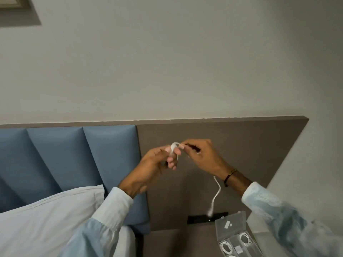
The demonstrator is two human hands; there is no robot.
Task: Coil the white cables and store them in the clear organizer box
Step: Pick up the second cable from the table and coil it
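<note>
I hold a white cable point(216, 190) up in front of the headboard with both hands. My left hand point(159, 160) pinches a small loop of it between thumb and fingers. My right hand point(202, 154) grips the cable just right of that loop. The loose end hangs down below my right wrist, with its tip near a black wall plate. The clear organizer box point(234, 236) lies open on the nightstand at the lower right. Two coiled white cables point(245, 238) sit in its compartments.
A grey wooden headboard panel point(241, 145) stands behind my hands, with blue padded sections point(74, 160) to the left. A white pillow point(46, 223) lies at the lower left. The black wall plate point(196, 218) sits just above the grey nightstand point(176, 243).
</note>
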